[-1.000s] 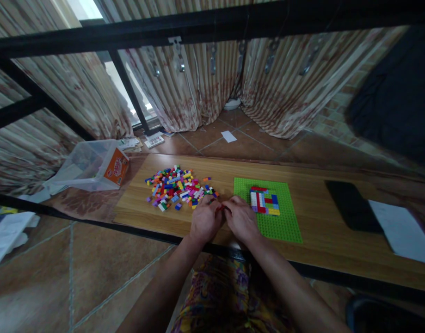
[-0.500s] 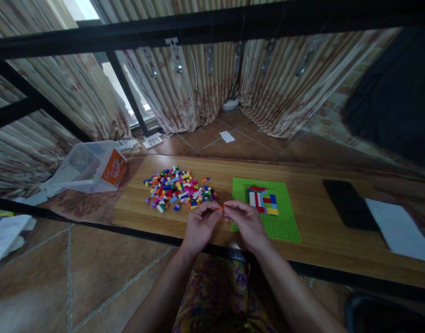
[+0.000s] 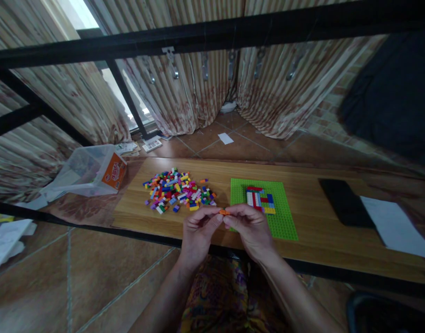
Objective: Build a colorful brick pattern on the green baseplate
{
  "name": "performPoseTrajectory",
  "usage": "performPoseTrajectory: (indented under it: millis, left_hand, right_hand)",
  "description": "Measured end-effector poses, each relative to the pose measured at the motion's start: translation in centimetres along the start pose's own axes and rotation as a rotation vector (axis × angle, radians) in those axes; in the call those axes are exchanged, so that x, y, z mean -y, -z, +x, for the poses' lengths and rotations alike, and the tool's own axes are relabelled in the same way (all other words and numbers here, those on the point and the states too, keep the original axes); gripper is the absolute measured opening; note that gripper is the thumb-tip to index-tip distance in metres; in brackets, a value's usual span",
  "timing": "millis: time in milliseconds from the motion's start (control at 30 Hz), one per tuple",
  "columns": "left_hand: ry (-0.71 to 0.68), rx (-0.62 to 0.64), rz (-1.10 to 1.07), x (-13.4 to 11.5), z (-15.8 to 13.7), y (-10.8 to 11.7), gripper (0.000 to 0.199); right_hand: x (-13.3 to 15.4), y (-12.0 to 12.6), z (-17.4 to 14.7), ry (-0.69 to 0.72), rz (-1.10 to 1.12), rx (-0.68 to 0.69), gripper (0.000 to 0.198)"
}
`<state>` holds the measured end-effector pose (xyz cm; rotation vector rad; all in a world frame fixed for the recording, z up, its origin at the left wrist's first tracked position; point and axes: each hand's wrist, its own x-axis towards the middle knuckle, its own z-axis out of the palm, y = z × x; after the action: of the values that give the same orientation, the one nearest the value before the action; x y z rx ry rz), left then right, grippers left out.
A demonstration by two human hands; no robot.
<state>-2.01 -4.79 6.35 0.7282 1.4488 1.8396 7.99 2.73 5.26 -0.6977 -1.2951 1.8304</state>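
Note:
Between the fingertips of both hands is a small orange toy brick (image 3: 224, 212); whether it is one piece or two I cannot tell. My left hand (image 3: 200, 231) pinches it from the left, and my right hand (image 3: 252, 229) pinches it from the right. Just beyond my right hand lies a green baseplate (image 3: 285, 222). A flat patch of joined bricks (image 3: 264, 200) in red, white, blue and yellow sits on it, its near left part close to my fingers. A heap of loose coloured bricks (image 3: 177, 187) spreads over the table to the left.
The wooden table (image 3: 309, 240) carries a black flat object (image 3: 346, 203) and a white sheet (image 3: 396, 224) at the right. A clear plastic bin (image 3: 90, 171) with an orange label stands at the left. A black metal bar (image 3: 198, 34) crosses above the far side.
Both hands have come slightly nearer and lower, still pinching the orange brick, which now shows more plainly. The view has shifted a little; bricks on the table look unchanged.

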Motion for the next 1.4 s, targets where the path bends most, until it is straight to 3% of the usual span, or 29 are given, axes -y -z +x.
performPoseTrajectory:
  millis: [533, 767, 900, 1000, 1100, 1200, 1300, 1400]
  left_hand:
    - [-0.241, 0.128, 0.099, -2.1, -0.7, -0.1, 0.009]
    - [-0.209, 0.134, 0.077, -2.0, -1.0, 0.1, 0.008]
    - [-0.116, 0.163, 0.021, -1.0, -1.3, 0.2, 0.006]
    - [-0.047, 0.133, 0.042, -0.3, -1.6, 0.7, 0.007]
    - [0.007, 0.008, 0.084, 0.3, -1.5, 2.1, 0.01]
    - [0.03, -0.145, 0.157, 1.0, -1.2, 5.1, 0.014]
    - [0.051, -0.293, 0.326, 1.8, -0.8, 8.7, 0.019]
    - [0.078, -0.355, 0.611, 2.5, -0.2, 11.4, 0.018]
  right_hand:
    - [2.3, -0.2, -1.2, 0.106, 0.025, 0.023, 0.012]
    - [2.5, 0.1, -1.1, 0.056, 0.008, 0.066, 0.013]
    - [1.5, -0.1, -1.2, 0.018, -0.012, 0.064, 0.013]
    - [0.2, 0.2, -1.3, 0.022, -0.064, 0.047, 0.024]
    - [-1.3, 1.3, -1.2, 0.029, -0.22, -0.026, 0.027]
    - [-2.6, 2.8, -0.7, 0.075, -0.552, -0.102, 0.021]
    - [-3.5, 3.4, 0.1, 0.156, -0.891, -0.036, 0.02]
    - [-4.2, 3.0, 1.0, 0.216, -1.176, 0.041, 0.021]
